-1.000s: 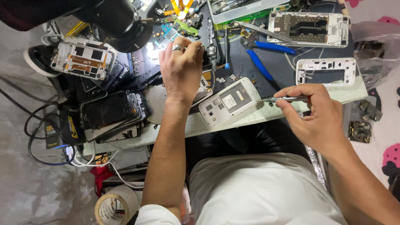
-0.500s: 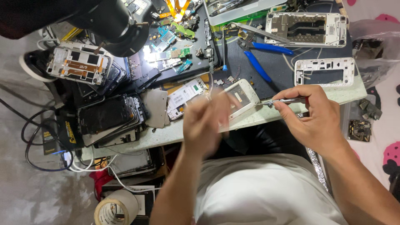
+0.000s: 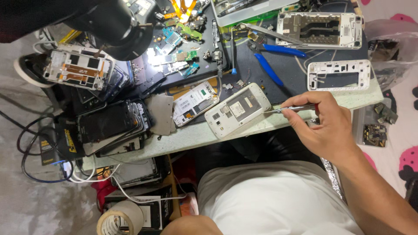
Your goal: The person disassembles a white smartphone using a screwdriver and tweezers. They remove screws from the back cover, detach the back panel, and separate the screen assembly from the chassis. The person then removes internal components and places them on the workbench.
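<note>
Fingers of the right hand pinch a slim metal screwdriver at right of centre, thumb and fingertips pressed together round its shaft, the remaining fingers curled beneath. The tool lies almost level, its thin tip pointing left and stopping just at the right edge of a white phone body. That phone lies back-side up and tilted near the middle of the frame, at the front edge of a pale green workbench; its rear cover is off, showing a grey battery bay, a small metal shield and a camera opening toward its left end. The left hand is out of sight; only a bare forearm shows at the bottom edge. Just left of the phone lies a second opened white handset. Blue-handled pliers rest on a dark mat above, with two white phone frames toward the upper right. A stack of dark screens sits at left, and a roll of tape at lower left.
</note>
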